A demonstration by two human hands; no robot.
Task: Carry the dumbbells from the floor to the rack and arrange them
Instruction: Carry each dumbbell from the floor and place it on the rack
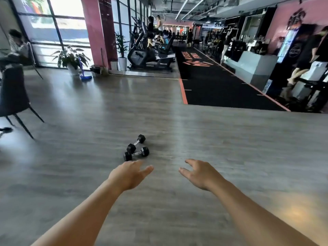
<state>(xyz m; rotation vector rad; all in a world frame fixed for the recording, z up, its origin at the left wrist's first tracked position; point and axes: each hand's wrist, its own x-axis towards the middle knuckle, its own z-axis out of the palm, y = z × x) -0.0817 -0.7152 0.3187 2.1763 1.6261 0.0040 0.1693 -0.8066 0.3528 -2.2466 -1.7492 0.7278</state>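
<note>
At the far left a dark chair [12, 96] stands on thin legs at the edge of the wooden floor [230, 148], and behind it a potted plant [71, 59] sits before the big windows. From the chair to the right the floor is wide and open on every side of the two dumbbells [136, 150].

The dumbbells lie on the floor a little left of the middle, touching each other at their left ends. The far dumbbell [136, 143] has its long axis on a diagonal, one end pointing away and to the right. The near dumbbell [136, 153] lies more across the view, its right end a little farther away.

The left hand [130, 174] is stretched forward, just below the near dumbbell in the view, fingers relaxed and holding nothing. The right hand [198, 174] is beside it, apart from the dumbbells, fingers loosely spread and also holding nothing.

Farther right, a black mat [213, 86] with an orange border begins where the wooden floor ends, and a counter [252, 66] runs along it.
</note>
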